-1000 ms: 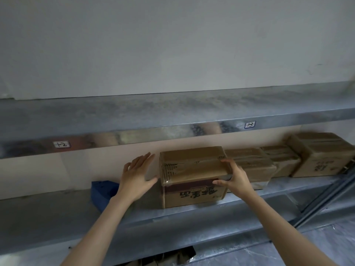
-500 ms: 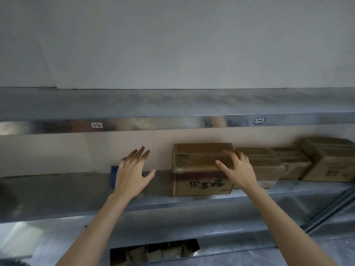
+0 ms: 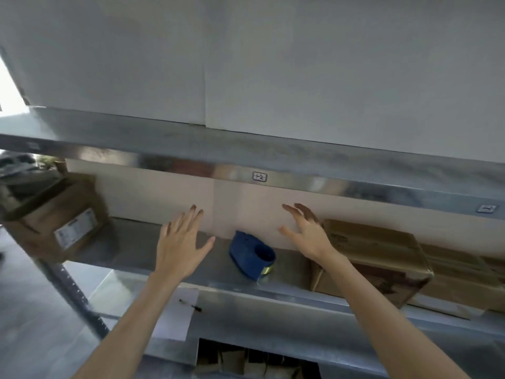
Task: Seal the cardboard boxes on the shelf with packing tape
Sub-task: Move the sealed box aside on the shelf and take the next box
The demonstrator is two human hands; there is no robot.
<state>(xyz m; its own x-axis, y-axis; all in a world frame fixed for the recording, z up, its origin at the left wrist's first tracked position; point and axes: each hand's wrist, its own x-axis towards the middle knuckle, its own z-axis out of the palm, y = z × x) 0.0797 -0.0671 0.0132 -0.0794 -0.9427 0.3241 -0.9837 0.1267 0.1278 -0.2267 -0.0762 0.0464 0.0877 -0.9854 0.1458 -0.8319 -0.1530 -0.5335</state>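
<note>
The metal shelf [image 3: 153, 242] is carrying everything. A closed cardboard box [image 3: 377, 258] is sitting at the right with more boxes behind it, and an open-flapped box [image 3: 57, 220] is standing tilted at the far left. The blue tape dispenser [image 3: 250, 255] is lying between the hands near the front edge, so a careless reach is likely to knock it off. The left hand [image 3: 179, 248] and right hand [image 3: 306, 233] are both hovering with fingers spread, gripping nothing.
</note>
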